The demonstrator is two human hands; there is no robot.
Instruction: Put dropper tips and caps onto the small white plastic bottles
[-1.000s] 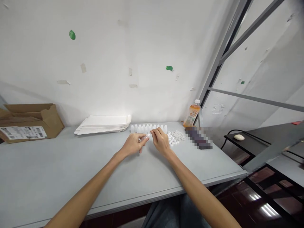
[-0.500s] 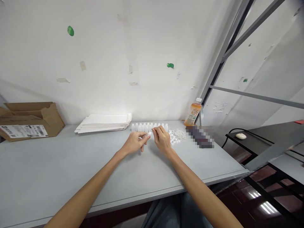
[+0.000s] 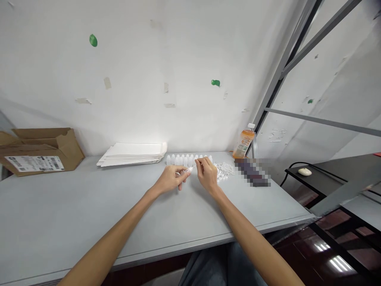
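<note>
1. Head view: in the left hand [image 3: 170, 178], a small white vial [image 3: 189, 169] is gripped between thumb and fingers, its tip pointed towards 2 o'clock.
2. Head view: the right hand [image 3: 208, 174] is held just beside that tip, at 3 o'clock from it, with thumb and forefinger brought nearly together; whether anything is pinched there cannot be told.
3. Head view: the vial is held above the table [image 3: 172, 230], and a row of vials [image 3: 176, 160] is stood at 12 o'clock from the hands.
4. Head view: a heap of white parts [image 3: 225, 170] is spread at 3 o'clock, near the right hand; envelopes [image 3: 132, 153] are stacked at 10 o'clock.
</note>
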